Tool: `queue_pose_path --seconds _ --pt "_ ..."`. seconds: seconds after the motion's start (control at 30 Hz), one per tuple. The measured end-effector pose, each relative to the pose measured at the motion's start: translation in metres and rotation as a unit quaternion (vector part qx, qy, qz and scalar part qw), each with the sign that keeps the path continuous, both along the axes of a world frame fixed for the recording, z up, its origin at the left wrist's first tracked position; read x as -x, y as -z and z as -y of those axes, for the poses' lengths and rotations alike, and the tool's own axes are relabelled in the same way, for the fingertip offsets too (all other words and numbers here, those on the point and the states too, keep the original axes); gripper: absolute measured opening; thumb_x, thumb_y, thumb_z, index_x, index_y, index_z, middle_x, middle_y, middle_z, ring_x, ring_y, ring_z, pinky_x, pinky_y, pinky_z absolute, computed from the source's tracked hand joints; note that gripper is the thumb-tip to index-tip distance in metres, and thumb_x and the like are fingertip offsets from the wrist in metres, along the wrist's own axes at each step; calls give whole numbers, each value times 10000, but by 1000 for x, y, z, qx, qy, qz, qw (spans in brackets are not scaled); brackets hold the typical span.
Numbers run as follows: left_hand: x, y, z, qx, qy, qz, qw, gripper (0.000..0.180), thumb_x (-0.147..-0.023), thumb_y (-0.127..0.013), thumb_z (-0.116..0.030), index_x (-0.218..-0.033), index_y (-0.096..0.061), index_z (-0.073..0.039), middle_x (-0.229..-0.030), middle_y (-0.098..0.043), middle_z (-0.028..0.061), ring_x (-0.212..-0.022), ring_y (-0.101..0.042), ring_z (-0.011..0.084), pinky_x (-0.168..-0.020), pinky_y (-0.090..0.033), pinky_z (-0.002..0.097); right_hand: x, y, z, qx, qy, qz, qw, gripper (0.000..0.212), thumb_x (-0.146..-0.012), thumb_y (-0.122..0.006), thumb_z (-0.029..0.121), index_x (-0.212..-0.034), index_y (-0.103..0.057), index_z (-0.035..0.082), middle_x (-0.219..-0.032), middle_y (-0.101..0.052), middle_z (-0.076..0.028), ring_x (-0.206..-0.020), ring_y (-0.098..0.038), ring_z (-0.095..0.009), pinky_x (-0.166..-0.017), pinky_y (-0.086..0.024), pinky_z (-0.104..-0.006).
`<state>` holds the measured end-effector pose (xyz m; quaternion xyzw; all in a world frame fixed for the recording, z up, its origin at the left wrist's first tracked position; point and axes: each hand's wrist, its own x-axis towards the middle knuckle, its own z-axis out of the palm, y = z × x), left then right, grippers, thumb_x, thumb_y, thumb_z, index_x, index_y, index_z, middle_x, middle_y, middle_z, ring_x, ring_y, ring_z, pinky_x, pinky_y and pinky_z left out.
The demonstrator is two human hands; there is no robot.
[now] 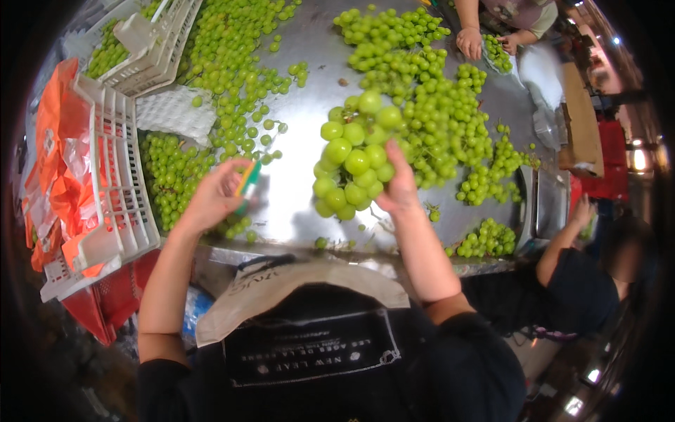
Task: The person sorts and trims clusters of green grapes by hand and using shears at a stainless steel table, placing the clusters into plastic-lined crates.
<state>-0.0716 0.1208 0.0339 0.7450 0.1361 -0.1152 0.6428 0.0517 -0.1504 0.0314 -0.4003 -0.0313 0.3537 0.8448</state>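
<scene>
In front of my body, my right hand (399, 179) holds up a large bunch of green grapes (357, 162) over the metal table (288, 204). Its fingers are mostly hidden behind the bunch; the thumb shows along the side. My left hand (216, 195) is closed on a small tool with green and yellow parts (248, 180), which looks like a pair of snips, though its blades do not show clearly. That hand is apart from the bunch, above loose green grapes (169, 176) at the table's left.
Grape bunches (443, 112) are heaped right of centre. Many loose grapes (225, 56) spread across the far left. White plastic crates (119, 162) line the left edge, one with orange bags (60, 155). Co-workers' hands (470, 43) work at the far right; another person (555, 281) is nearby.
</scene>
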Motion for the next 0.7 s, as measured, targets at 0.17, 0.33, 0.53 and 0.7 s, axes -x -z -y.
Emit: queue_pose_path --seconds 0.17,0.33,0.53,0.7 --pt "-17 -97 0 -374 119 297 870 470 -645 -699 1 -1093 -568 -62 -891 -630 70 -734 -599 189 -630 -477 282 4 -2 3 6 -94 7 996 610 -890 -486 403 -1324 -328 5 -1303 -426 -179 -1169 -461 -308 -993 -380 -433" --pt "-17 -134 6 -507 195 333 771 537 -589 -644 46 -1107 -554 -67 -933 -615 96 -798 -584 267 -669 -488 334 7 -13 -3 -29 -109 17 993 592 -854 -571 330 -1294 -368 -10 -1237 -495 -143 -1117 -510 -244 -941 -434 -377" --pt "-22 -144 6 -530 207 342 748 542 -581 -654 58 -1101 -560 -64 -944 -628 87 -813 -602 247 -654 -506 327 3 -12 -2 -17 -136 29 990 600 -820 -612 251 -1302 -358 -1 -1224 -501 -129 -1105 -515 -239 -945 -430 -376" --pt "-18 -140 -11 -81 235 45 968 501 -615 -725 34 -1091 -580 -20 -960 -651 72 -827 -639 174 -684 -534 297 6 -21 -3 24 -115 81 990 587 -786 -618 171 -1289 -374 -6 -1204 -515 -117 -1085 -519 -212 -934 -430 -354"
